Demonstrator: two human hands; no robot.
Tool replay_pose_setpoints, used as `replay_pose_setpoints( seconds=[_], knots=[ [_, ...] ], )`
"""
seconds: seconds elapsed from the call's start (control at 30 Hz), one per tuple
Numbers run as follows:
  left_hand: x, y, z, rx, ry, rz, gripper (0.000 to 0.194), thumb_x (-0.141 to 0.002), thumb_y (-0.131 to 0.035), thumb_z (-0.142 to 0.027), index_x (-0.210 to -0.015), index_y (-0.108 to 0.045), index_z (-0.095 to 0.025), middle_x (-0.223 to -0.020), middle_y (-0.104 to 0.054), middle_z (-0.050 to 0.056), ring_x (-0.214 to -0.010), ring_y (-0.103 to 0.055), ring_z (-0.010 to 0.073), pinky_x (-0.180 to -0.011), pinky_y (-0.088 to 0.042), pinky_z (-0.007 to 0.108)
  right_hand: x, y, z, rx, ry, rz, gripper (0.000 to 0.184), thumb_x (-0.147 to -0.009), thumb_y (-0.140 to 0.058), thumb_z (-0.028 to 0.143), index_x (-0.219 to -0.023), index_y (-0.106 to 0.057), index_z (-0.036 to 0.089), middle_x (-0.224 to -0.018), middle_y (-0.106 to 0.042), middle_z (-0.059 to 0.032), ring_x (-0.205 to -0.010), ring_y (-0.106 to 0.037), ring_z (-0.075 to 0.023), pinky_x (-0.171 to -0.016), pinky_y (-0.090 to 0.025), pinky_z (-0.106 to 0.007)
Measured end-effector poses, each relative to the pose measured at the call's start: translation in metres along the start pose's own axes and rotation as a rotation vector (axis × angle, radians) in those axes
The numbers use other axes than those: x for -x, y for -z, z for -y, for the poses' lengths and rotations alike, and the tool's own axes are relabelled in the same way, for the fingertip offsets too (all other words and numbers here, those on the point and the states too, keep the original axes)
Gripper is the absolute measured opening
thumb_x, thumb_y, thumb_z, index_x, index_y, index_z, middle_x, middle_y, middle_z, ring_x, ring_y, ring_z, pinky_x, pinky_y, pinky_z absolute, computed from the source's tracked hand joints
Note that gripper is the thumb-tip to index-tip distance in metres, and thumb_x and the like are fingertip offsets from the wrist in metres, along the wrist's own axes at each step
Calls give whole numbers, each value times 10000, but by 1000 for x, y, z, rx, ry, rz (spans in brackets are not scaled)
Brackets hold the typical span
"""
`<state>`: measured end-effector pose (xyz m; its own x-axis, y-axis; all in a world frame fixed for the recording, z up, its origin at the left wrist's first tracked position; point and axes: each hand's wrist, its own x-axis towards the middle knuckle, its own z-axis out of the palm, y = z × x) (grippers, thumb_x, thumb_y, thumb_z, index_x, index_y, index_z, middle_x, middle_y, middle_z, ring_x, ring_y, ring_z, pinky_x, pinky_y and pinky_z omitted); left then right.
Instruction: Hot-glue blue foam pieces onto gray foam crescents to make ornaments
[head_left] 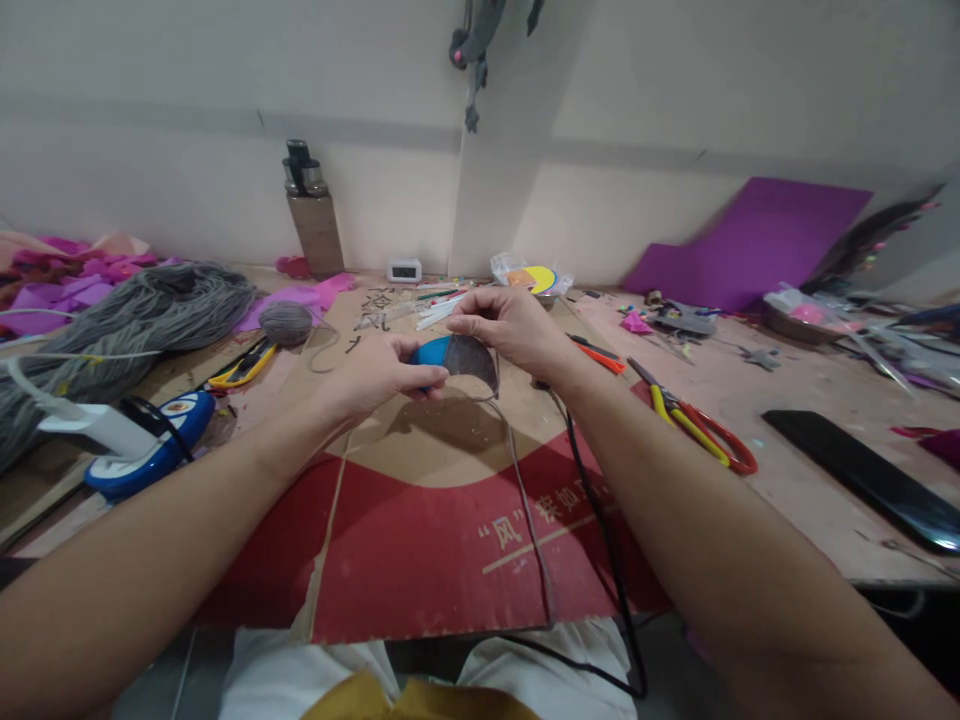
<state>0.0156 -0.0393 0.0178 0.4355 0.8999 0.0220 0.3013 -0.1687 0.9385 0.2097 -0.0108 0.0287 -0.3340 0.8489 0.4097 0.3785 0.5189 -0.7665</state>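
Note:
Between my hands is a curved blue piece [431, 352], its right part closely wound with dark grey yarn [471, 362]. My left hand [386, 375] grips the blue end, thumb in front. Above the wound part, my right hand [506, 325] is closed in a pinch at the grey yarn; its fingertips hide the exact hold. A loose grey strand [525, 490] runs from the piece's right end down over the cardboard [405, 540] towards my lap.
Scissors [694, 420], an orange cutter [600, 355] and a black phone [862, 475] lie right. Left are a yarn ball [286, 322], grey yarn skeins [172, 310], a yellow cutter [244, 365] and a blue power strip [154, 450]. A bottle [315, 225] stands behind. A black cable [600, 510] crosses the cardboard.

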Motion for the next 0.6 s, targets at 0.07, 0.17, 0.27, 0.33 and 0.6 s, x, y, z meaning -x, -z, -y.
replay_pose_setpoints(
  seconds=[0.07, 0.17, 0.27, 0.33, 0.6],
  knots=[
    [2, 2, -2, -8, -2, 28, 158, -717, -689, -293, -707, -639, -144, -669, -672, 35, -632, -610, 129, -615, -464, 241, 1, 5, 3, -26, -5, 59, 223, -773, -665, 391, -726, -656, 173, -676, -556, 10, -625, -437, -110, -585, -334, -271],
    [3, 6, -4, -24, -11, 85, 143, -712, -689, -286, -721, -654, -147, -676, -675, 33, -641, -604, 132, -624, -459, 243, 4, 11, 8, -28, -6, 142, 228, -767, -676, 394, -716, -686, 172, -705, -599, -10, -650, -473, -119, -591, -346, -274],
    [0, 11, -2, -79, -31, 131, 141, -700, -699, -294, -714, -664, -158, -672, -676, 28, -638, -595, 134, -640, -451, 250, 5, 17, 12, 27, -16, 198, 239, -764, -684, 390, -683, -689, 166, -675, -579, -7, -630, -460, -111, -572, -333, -272],
    [-2, 13, 0, -117, -38, 154, 151, -701, -697, -314, -703, -666, -166, -680, -680, 28, -647, -600, 141, -650, -449, 257, 5, 19, 12, 60, -26, 245, 251, -766, -684, 399, -667, -686, 168, -636, -545, 6, -598, -429, -102, -556, -315, -270],
    [-6, 21, 7, -276, -92, 143, 222, -684, -719, -399, -715, -694, -181, -671, -659, 10, -631, -582, 147, -606, -428, 250, 7, 19, 9, -16, -49, 408, 255, -787, -651, 421, -692, -647, 184, -618, -482, 26, -580, -376, -94, -543, -274, -262]
  ],
)
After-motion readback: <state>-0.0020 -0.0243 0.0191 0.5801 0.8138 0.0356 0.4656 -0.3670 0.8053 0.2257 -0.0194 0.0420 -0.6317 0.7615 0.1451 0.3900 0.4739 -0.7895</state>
